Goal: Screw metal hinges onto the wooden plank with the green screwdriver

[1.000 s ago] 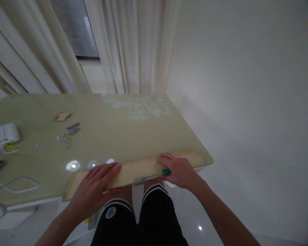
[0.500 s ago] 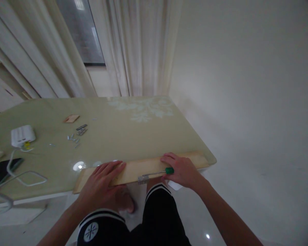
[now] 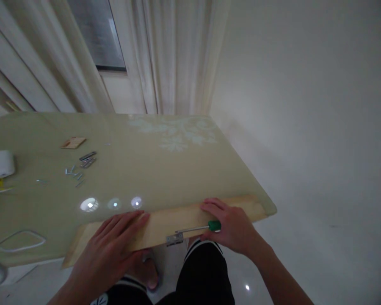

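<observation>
A long pale wooden board [image 3: 174, 222] lies along the near edge of the glass-topped table [image 3: 152, 169]. My left hand [image 3: 109, 250] presses flat on the board's left part, fingers stretched out. My right hand [image 3: 233, 226] is closed round a green-handled screwdriver [image 3: 197, 229]. The screwdriver's shaft points left to a small metal hinge [image 3: 174, 239] at the board's near edge.
Loose screws and metal bits [image 3: 79, 167] and a small wooden piece [image 3: 73, 142] lie at the table's left back. A white box [image 3: 0, 163] and a white cable [image 3: 19, 241] are at the far left. Curtains hang behind. White floor lies to the right.
The view has shifted, so the table and board sit slightly lower in the picture. Both hands keep their places on the board and screwdriver.
</observation>
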### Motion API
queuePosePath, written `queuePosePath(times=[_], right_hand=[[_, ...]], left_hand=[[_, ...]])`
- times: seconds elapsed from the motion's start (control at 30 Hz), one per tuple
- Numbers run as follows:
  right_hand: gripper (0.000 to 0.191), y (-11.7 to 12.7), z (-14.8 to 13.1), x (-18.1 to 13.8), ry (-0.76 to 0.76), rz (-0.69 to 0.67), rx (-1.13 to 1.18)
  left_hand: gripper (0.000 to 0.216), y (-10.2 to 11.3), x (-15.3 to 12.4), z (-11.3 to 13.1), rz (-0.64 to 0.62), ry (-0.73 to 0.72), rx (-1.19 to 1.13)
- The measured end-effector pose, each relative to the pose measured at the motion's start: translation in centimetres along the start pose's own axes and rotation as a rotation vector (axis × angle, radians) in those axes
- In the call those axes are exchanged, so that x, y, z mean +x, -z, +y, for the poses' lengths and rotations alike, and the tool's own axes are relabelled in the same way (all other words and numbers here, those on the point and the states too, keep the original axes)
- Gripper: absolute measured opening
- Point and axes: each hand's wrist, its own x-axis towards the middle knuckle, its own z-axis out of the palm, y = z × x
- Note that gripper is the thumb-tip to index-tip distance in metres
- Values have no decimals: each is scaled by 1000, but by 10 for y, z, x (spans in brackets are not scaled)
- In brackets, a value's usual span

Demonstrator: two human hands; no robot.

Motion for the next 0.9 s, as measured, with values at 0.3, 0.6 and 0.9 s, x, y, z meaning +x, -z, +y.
queuePosePath(times=[0.3, 0.6, 0.9], right_hand=[[71, 0, 1, 3, -36, -43, -11], [65, 3, 0, 0, 8, -9, -41], [62, 3, 6, 5, 80, 33, -54]], left_hand=[[64, 6, 9, 6, -6, -17, 16], [64, 4, 7, 10, -15, -47, 24], [61, 1, 14, 8, -25, -61, 39]])
